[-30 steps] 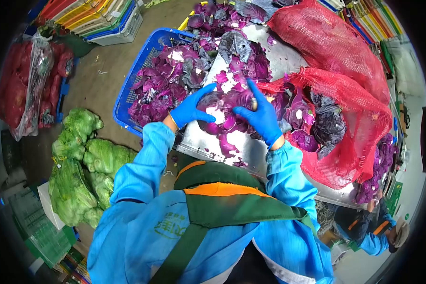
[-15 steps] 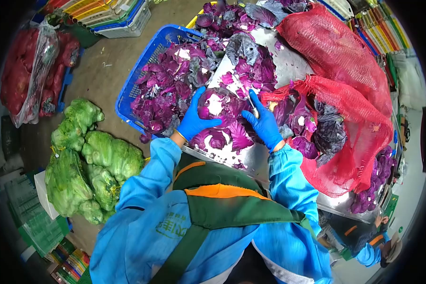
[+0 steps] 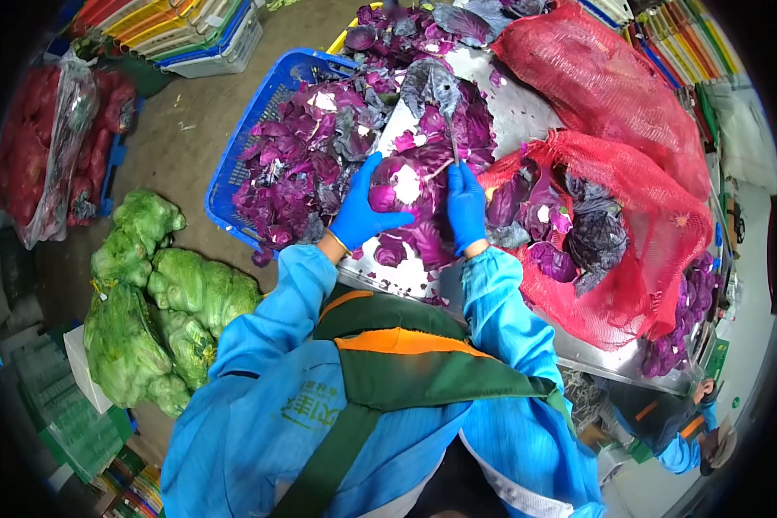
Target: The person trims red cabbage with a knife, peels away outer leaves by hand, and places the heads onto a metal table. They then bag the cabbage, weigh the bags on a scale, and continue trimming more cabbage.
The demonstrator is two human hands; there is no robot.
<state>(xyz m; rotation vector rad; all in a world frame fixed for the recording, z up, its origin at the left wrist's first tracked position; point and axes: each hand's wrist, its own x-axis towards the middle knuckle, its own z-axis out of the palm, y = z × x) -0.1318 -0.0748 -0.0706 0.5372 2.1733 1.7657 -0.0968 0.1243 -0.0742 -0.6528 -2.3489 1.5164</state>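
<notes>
My left hand (image 3: 358,214), in a blue glove, is curved around the near-left side of a red cabbage (image 3: 388,192) with a pale cut stem end facing up. My right hand (image 3: 466,211), also gloved in blue, grips a small knife (image 3: 454,145) at the cabbage's right side. Its thin blade points away from me; the handle is mostly hidden in my fingers. Loose purple leaves and scraps lie around the cabbage on the metal table (image 3: 518,121).
A blue basket (image 3: 220,186) of purple leaves stands left of the table. To the right, an open red mesh bag (image 3: 656,250) holds red cabbages, with a full mesh bag (image 3: 604,69) behind it. Bagged green vegetables (image 3: 203,289) are at left. Another person (image 3: 665,423) is at lower right.
My right hand has moved slightly left, and its knife has turned from lying beside the cabbage to pointing away from me. The cabbage looks tilted in my left hand. The view has shifted slightly.
</notes>
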